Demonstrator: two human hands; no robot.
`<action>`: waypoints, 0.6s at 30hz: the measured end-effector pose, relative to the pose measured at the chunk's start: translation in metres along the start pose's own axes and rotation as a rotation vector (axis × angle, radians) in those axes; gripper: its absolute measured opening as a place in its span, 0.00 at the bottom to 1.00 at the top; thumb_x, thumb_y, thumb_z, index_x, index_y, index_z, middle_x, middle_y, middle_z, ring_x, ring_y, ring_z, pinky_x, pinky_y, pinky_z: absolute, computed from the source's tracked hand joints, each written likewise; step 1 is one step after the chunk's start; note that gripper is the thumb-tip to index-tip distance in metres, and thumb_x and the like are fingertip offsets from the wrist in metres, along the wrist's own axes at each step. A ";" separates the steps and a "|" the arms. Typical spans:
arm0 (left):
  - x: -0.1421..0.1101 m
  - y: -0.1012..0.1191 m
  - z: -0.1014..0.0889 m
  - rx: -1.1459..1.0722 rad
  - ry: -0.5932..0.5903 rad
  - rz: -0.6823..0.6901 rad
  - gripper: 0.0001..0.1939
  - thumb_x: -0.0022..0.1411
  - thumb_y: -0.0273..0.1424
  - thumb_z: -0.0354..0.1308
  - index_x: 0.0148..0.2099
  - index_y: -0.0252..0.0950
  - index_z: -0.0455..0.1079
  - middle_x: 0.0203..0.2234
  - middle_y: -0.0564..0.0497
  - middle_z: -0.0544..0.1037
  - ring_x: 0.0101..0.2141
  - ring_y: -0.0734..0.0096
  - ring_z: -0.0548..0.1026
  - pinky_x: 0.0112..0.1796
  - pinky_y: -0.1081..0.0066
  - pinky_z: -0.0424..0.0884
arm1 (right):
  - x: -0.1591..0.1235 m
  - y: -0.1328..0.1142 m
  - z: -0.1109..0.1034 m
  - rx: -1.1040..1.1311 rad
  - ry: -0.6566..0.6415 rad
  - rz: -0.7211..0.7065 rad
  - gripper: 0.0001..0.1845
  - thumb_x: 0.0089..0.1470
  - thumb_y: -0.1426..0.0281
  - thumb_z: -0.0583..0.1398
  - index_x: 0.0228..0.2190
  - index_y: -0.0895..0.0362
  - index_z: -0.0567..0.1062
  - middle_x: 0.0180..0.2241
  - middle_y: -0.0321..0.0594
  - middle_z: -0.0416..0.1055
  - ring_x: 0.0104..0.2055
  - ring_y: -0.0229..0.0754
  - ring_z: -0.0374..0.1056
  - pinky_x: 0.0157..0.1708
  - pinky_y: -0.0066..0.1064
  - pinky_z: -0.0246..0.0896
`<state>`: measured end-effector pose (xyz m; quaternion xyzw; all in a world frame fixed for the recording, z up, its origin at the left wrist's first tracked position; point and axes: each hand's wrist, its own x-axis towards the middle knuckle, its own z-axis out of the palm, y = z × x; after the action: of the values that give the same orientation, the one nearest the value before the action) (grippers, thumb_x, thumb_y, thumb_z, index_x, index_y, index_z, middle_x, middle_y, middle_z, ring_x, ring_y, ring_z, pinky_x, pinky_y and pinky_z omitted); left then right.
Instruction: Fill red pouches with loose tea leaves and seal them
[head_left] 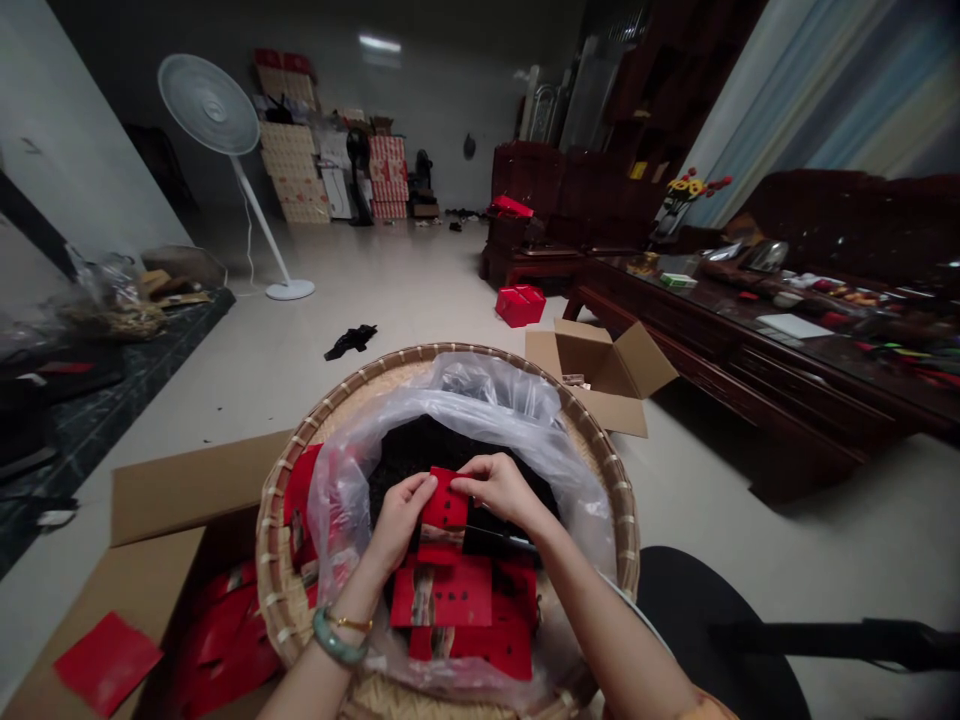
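My left hand and my right hand pinch the top edges of a small red paper packet from either side. Below them, more red packets lie stacked inside a clear plastic bag, which lines a wide woven bamboo basket. A dark, loose mass, perhaps dried leaves, fills the bag. A thin black-handled tool lies just under my right hand. A green bangle circles my left wrist.
An open carton holding red packets sits left of the basket. Another open carton stands behind it. A dark wooden table with scattered items is on the right, and a black chair at lower right. A fan and stacked boxes stand farther back.
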<state>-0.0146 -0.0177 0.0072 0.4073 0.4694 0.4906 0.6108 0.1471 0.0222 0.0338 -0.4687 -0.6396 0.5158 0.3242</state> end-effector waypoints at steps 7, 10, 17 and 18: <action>0.001 0.002 0.006 -0.097 0.025 -0.103 0.21 0.47 0.41 0.63 0.39 0.31 0.70 0.24 0.52 0.77 0.23 0.72 0.75 0.24 0.74 0.72 | 0.006 0.009 0.004 0.097 0.020 0.056 0.14 0.38 0.62 0.65 0.25 0.62 0.79 0.17 0.36 0.71 0.18 0.34 0.63 0.20 0.24 0.59; -0.002 -0.001 0.008 -0.165 -0.117 -0.245 0.25 0.43 0.35 0.67 0.44 0.31 0.67 0.32 0.45 0.79 0.27 0.65 0.78 0.25 0.72 0.74 | 0.008 0.013 0.008 0.081 0.024 0.055 0.15 0.40 0.62 0.63 0.27 0.62 0.78 0.18 0.36 0.71 0.19 0.35 0.64 0.20 0.25 0.59; 0.005 -0.009 -0.004 -0.265 0.044 -0.337 0.22 0.44 0.30 0.67 0.43 0.30 0.67 0.42 0.37 0.76 0.33 0.58 0.79 0.29 0.67 0.76 | -0.031 0.026 -0.007 -0.476 0.086 -0.068 0.26 0.49 0.63 0.60 0.49 0.58 0.68 0.38 0.44 0.70 0.38 0.43 0.66 0.39 0.33 0.62; 0.006 -0.009 -0.005 -0.274 0.059 -0.339 0.22 0.44 0.29 0.67 0.43 0.30 0.67 0.44 0.37 0.76 0.33 0.58 0.79 0.29 0.67 0.76 | -0.040 0.030 -0.008 -0.646 0.042 -0.055 0.32 0.44 0.63 0.63 0.51 0.57 0.66 0.42 0.46 0.69 0.42 0.46 0.64 0.43 0.36 0.60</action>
<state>-0.0173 -0.0134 -0.0037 0.2211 0.4775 0.4519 0.7203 0.1759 -0.0116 0.0098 -0.5404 -0.7758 0.2676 0.1857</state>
